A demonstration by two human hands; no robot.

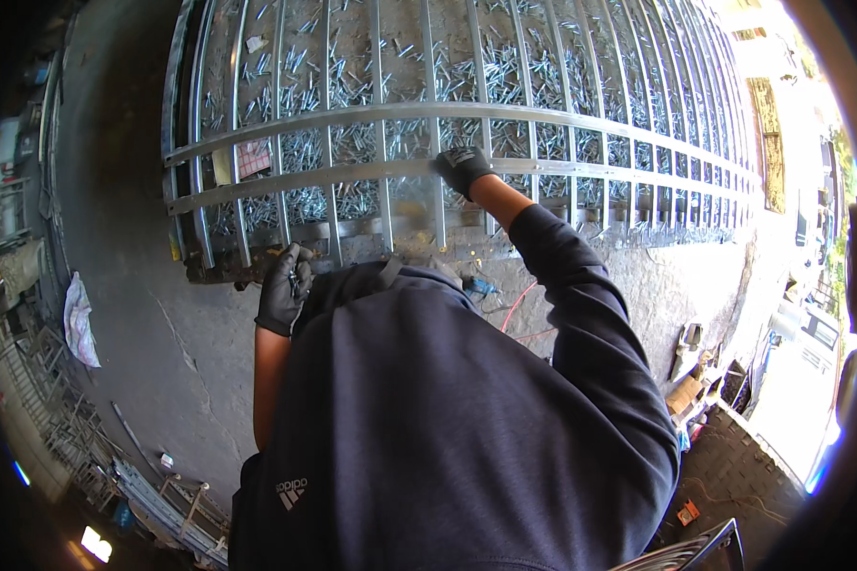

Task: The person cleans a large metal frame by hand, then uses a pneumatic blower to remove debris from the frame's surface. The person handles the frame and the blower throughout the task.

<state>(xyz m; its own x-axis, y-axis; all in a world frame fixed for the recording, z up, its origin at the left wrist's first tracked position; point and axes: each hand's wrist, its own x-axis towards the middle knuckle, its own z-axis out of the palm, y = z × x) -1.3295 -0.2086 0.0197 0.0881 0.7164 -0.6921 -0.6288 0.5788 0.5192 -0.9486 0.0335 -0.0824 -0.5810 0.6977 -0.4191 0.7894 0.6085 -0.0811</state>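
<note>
On the concrete floor [143, 314] of a metal workshop lies a long steel gate frame [467, 114], its vertical bars crossed by two curved flat rails, with a litter of short silvery metal pieces [352, 90] showing through the gaps beneath it. The person bends over its near edge. Their right hand [464, 168], in a black work glove, reaches forward on an outstretched arm and grasps the lower cross rail [352, 172], fingers curled over the flat strip. Their left hand [284, 290], also gloved in black, is held close to the body near the frame's bottom edge, closed around a small object I cannot make out. A dark hooded sweatshirt [428, 419] fills the middle of the view. Just beyond the frame's near edge, a blue tool [481, 286] and a red cable [519, 309] lie on the floor. Off to the left, a white cloth [78, 324] is crumpled on the floor, and stacked metal sections [152, 485] rest at the lower left.
</note>
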